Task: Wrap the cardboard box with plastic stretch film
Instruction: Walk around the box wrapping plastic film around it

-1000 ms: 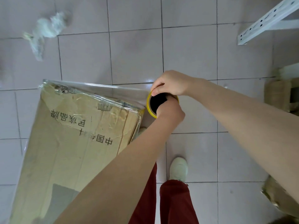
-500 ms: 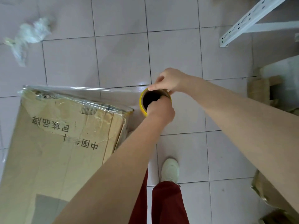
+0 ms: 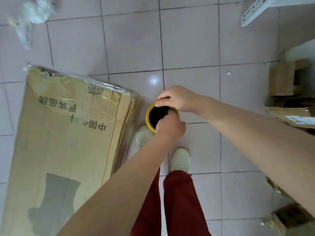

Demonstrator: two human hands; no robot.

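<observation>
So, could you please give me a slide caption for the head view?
Left hand and right hand hold the film roll beside the cardboard box, stretch film covering its far edge.

views: just one, a head-worn wide-angle cam, lines bend a bit near the edges
facing: forward and steeply down onto the tiled floor (image 3: pixel 187 40), right over the person's own shoes (image 3: pixel 181 159)
closeness: near; forearms fill the lower frame, left hand (image 3: pixel 170 129) and right hand (image 3: pixel 179 99) sit mid-frame, both holding the film roll (image 3: pixel 148 116)
left side: cardboard box (image 3: pixel 68 142), cut off by the frame edge
</observation>
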